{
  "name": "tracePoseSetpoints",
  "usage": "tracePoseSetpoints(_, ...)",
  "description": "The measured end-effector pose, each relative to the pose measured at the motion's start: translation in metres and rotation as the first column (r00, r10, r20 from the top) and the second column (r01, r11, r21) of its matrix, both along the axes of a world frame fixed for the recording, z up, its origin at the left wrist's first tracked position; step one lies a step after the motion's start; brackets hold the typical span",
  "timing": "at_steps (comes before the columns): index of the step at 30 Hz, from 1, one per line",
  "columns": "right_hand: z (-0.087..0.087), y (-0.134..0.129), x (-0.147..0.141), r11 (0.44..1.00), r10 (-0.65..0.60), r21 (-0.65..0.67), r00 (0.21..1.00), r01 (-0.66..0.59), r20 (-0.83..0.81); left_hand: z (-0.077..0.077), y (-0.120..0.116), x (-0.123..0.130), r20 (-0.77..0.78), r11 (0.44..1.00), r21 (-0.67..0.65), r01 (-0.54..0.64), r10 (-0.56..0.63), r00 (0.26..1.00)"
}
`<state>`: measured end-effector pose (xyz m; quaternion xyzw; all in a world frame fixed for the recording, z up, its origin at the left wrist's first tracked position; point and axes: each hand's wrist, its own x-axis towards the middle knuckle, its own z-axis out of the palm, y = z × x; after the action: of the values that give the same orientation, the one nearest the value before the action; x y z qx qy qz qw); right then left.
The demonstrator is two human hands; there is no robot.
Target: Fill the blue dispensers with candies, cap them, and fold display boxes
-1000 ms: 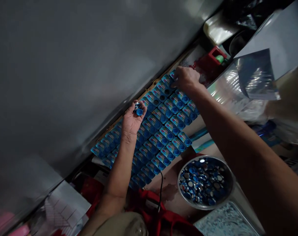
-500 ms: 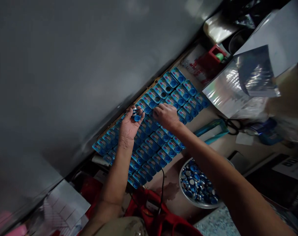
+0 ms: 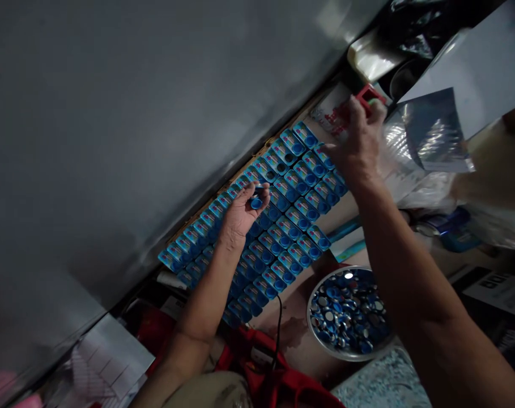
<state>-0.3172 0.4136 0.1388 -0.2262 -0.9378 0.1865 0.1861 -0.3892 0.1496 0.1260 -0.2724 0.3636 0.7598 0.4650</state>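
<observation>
Rows of blue printed cards (image 3: 290,258), most with a round blue piece at one end, cover a slanted board. My left hand (image 3: 239,218), palm up over the upper rows, has its fingers curled round a few small blue and silver caps (image 3: 256,201). A few cards near the top edge show dark round spots. Raised past the right end of the rows, my right hand (image 3: 361,141) has its fingers spread, close in view to a red box (image 3: 370,93); nothing shows in it. A metal bowl (image 3: 310,317) holds several similar caps.
Clear plastic and silvery sheets (image 3: 435,130) lie at the upper right. A teal strip (image 3: 346,243) is right of the cards. A black cable (image 3: 279,334) runs below them, by red cloth (image 3: 282,379). A grey wall (image 3: 113,113) borders the board.
My right hand has left the cards, moving up and right to near the red box, and its fingers have opened. My left hand has shifted right with the caps.
</observation>
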Motion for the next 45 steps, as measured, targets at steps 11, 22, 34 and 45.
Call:
tracePoseSetpoints(11,-0.007,-0.115,0.013,0.924,0.279,-0.285,0.959,-0.254,0.051,-0.018,0.036,0.013,0.086,0.999,-0.007,0.047,-0.046,0.995)
tracePoseSetpoints(22,-0.011,-0.064,-0.02,0.93,-0.145,-0.291,0.952,0.224,0.27,-0.009,0.042,0.005,-0.001,0.988,0.001,0.155,-0.155,0.988)
tracePoseSetpoints(34,-0.009,-0.02,-0.105,0.956,-0.113,-0.105,0.674,0.275,0.73,-0.016,0.027,-0.011,0.047,0.989,0.073,0.131,-0.134,0.99)
tracePoseSetpoints(45,-0.006,-0.114,0.012,0.882,0.089,-0.47,0.988,-0.021,0.123,-0.013,0.034,0.005,-0.041,0.96,-0.111,0.256,-0.261,0.964)
